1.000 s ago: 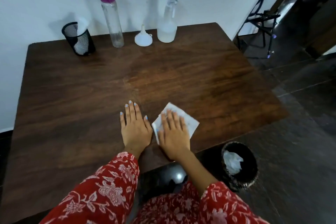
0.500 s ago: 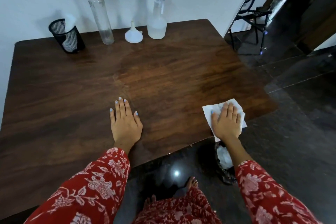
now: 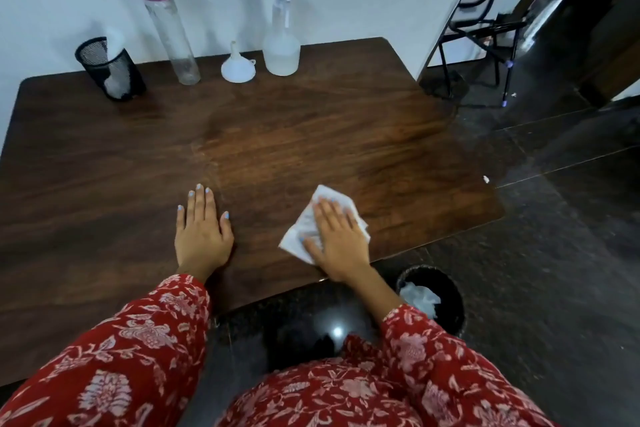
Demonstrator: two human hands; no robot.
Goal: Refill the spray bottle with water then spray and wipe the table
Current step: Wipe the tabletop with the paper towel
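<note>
Swung back inward from table's [image 3: 104, 156] right edge: tissue [image 3: 304, 232] pinned under flat right hand [image 3: 337, 236], palm pressing, nothing clenched. Left hand [image 3: 202, 229] flat, empty, beside. Thin, limp, tears wet; press mid-sheet. Spray bottle [image 3: 281, 45] far ahead.

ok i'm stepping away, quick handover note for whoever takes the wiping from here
Left hand: flat on the table, empty.
Right hand: flat, pressing the tissue near the front edge.
Spray bottle, funnel and water bottle stand at the back by the wall; bin is on the floor, front right.
Done: bottle holds water, wiping under way.
Left: finish wiping; binning the tissue looks likely.
</note>
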